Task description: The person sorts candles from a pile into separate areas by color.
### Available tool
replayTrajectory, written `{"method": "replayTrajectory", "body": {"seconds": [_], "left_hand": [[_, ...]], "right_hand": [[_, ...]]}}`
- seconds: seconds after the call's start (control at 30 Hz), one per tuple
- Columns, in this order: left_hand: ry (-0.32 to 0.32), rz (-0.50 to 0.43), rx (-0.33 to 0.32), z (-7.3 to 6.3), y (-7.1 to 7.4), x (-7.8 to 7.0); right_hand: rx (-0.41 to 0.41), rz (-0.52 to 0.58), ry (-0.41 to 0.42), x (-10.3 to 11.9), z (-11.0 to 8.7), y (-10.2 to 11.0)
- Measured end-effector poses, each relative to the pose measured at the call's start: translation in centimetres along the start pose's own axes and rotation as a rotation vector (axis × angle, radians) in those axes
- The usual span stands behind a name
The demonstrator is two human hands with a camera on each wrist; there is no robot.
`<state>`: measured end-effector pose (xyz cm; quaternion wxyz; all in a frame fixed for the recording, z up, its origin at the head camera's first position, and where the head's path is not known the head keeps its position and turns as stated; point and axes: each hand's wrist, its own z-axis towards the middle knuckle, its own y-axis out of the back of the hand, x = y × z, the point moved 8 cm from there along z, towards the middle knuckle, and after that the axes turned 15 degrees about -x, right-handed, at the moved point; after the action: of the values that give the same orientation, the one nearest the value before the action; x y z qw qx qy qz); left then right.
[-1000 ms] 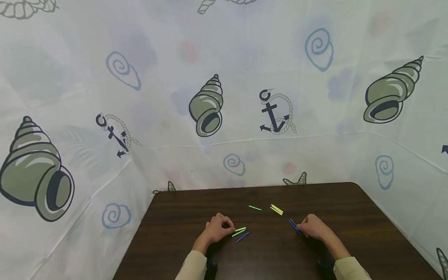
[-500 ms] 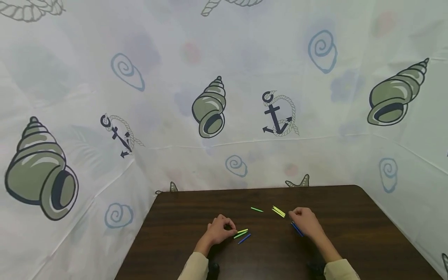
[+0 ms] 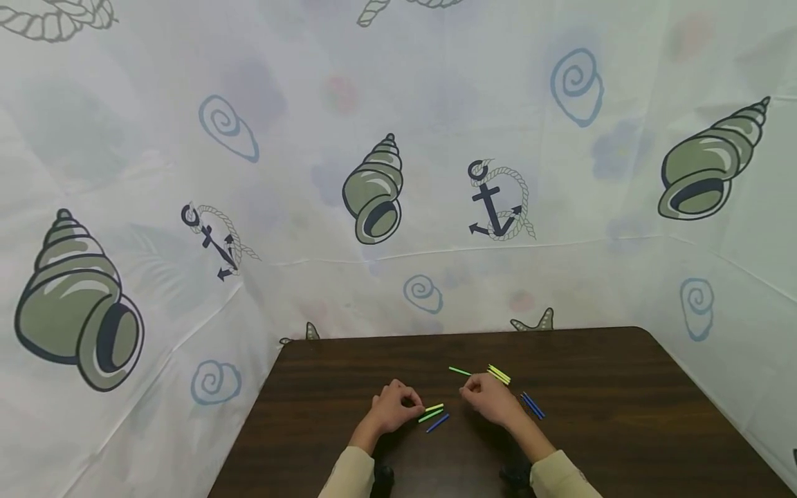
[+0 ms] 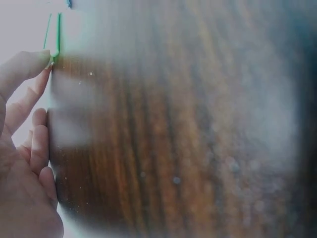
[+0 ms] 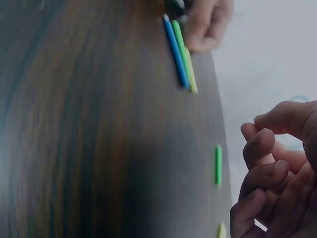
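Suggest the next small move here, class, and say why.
Probably reach the right hand for the lone green stick: it lies just beyond that hand, which seems to hold nothing, while the left hand is busy at a yellow stick.

On the desk [image 3: 623,415], three sticks [image 3: 430,416] lie just right of the left hand [image 3: 394,407]. Behind the right hand [image 3: 492,399] lies a single stick [image 3: 459,371]; right of it, a bundle [image 3: 499,375]. Farther right and nearer, a pair [image 3: 533,407].

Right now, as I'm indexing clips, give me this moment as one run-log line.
left hand: pinching end of yellow stick | right hand: over table, nothing visibly held | blue pair: lying on table
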<state>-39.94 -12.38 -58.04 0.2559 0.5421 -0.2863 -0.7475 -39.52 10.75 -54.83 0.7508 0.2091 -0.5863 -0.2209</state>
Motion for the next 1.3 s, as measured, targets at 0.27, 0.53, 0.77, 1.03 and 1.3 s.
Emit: {"method": "replayTrajectory", "body": {"seconds": [0.27, 0.53, 0.77, 1.03, 1.3], "left_hand": [[0.028, 0.004, -0.019, 0.8, -1.1, 1.7], [0.022, 0.010, -0.029, 0.7, -0.9, 1.8], [-0.013, 0.028, -0.018, 0.0, 0.2, -0.2], [-0.001, 0.047, 0.017, -0.4, 0.3, -1.0], [-0.002, 0.082, -0.030, 0.1, -0.4, 0.4]], "right_hand": [[0.072, -0.036, 0.035, 1.5, 0.1, -3.0], [0.098, -0.069, 0.033, 1.8, 0.5, -4.6], [0.101, -0.113, 0.034, 1.5, 0.6, -5.4], [0.127, -0.155, 0.044, 1.0, 0.9, -5.6], [0.170, -0.196, 0.040, 1.3, 1.2, -5.8]]}}
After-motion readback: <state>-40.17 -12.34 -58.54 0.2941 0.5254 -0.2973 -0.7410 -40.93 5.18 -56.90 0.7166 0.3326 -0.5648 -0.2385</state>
